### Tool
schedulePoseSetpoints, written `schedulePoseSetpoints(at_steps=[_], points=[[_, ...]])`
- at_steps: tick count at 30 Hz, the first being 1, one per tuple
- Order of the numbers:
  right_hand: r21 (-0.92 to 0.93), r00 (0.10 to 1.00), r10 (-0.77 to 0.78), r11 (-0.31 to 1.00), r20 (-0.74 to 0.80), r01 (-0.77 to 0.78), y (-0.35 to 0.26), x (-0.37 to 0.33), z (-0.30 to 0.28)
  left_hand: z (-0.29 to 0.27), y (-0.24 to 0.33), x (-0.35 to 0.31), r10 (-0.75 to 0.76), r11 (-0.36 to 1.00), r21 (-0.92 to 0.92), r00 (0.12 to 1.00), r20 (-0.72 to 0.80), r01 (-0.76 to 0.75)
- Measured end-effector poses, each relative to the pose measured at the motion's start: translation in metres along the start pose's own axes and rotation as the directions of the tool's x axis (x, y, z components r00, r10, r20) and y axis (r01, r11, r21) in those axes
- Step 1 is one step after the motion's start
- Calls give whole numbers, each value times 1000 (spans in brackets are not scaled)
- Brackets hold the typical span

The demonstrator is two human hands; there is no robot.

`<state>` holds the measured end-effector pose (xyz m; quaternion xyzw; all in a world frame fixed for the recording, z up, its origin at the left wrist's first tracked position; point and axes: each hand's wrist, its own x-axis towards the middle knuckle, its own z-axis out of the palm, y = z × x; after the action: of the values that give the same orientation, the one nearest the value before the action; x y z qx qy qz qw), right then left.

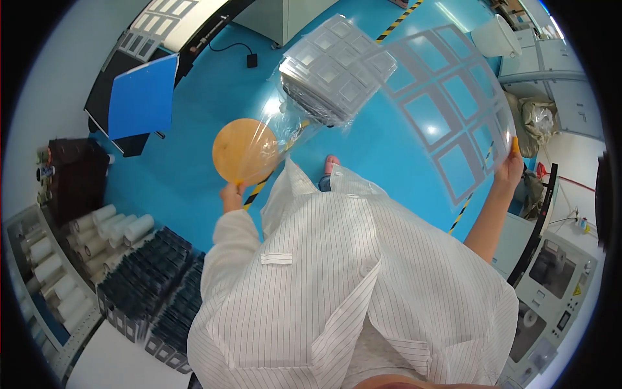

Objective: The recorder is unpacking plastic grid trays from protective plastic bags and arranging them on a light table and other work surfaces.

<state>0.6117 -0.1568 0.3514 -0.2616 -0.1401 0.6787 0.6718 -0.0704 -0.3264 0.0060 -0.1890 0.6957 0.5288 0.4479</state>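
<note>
My right hand [510, 170], a yellow cover on a fingertip, grips the near right edge of a large clear sheet [453, 85] printed with grey rectangular frames. The sheet bows in the air, slightly blurred. Ahead lies a stack of similar sheets [340, 55] in a clear plastic bag [291, 107]. The loose film of the bag trails towards my left hand [231, 194]. Fingers of that hand are closed at the near edge of a round wooden stool seat [243, 150], seemingly pinching the film; the exact grip is too small to make out.
Black crates [146, 269] and white rolls [123, 227] stand at the left. A blue board [142, 97] leans by the light table [194, 32]. At the right are a white bucket [495, 37] and a machine [551, 292]. Yellow-black tape [396, 24] marks the blue floor.
</note>
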Motion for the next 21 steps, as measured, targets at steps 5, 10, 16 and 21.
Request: schedulePoseSetpoints(at_steps=[5, 10, 16, 21], points=[[-75, 999, 23, 997, -46, -27, -34, 25, 11, 17, -94, -31, 475, 688, 598, 878, 57, -411], [-172, 999, 30, 985, 11, -28, -65, 65, 5, 60, -130, -91, 484, -15, 670, 581, 654, -742], [-5, 947, 281, 959, 157, -284, -49, 127, -7, 40, -177, -73, -130, -85, 761, 764, 632, -644], [37, 951, 290, 955, 108, -295, -28, 155, -44, 33, -109, -96, 456, 278, 773, 787, 417, -571]])
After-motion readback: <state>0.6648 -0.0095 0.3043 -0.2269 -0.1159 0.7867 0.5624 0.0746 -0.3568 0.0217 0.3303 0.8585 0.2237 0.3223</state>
